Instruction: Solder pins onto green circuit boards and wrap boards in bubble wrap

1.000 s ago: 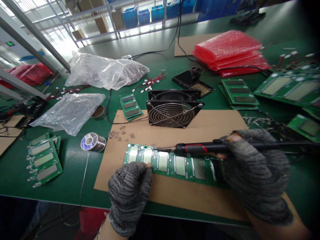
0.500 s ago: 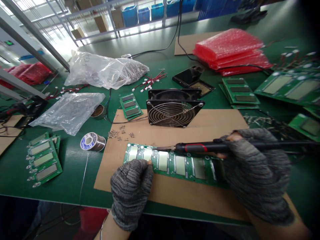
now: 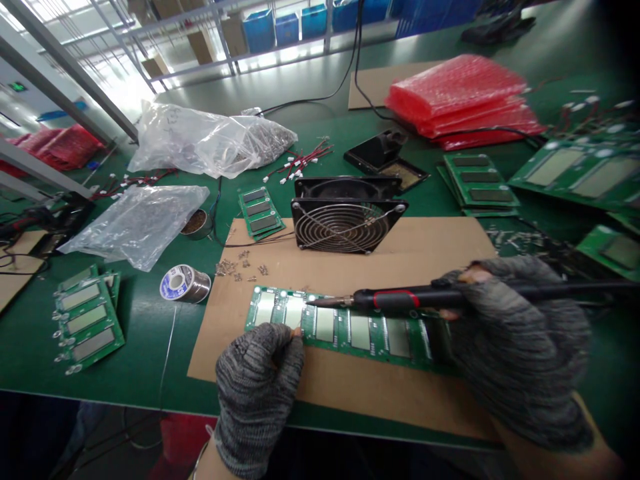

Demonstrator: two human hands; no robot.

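My right hand, in a grey knit glove with bare fingertips, grips a black soldering iron with a red-edged handle. The iron's tip lies over the upper part of a long green circuit board with several pale display panels. At the board's lower left edge, my left hand, gloved alike, has thumb and finger pinched on a thin strand of solder wire, hardly visible at the fingertips. Beneath the board is a cardboard sheet. A solder spool stands left of it, its strand running over the table's front edge.
A black fan stands behind the board, small metal parts beside it. Stacked boards lie left, more right. Farther back are an iron stand, plastic bags, wired connectors and red bubble wrap.
The iron's tip has shifted slightly left and down over the board. My left hand has drawn a little down and left, its fingers still pinched.
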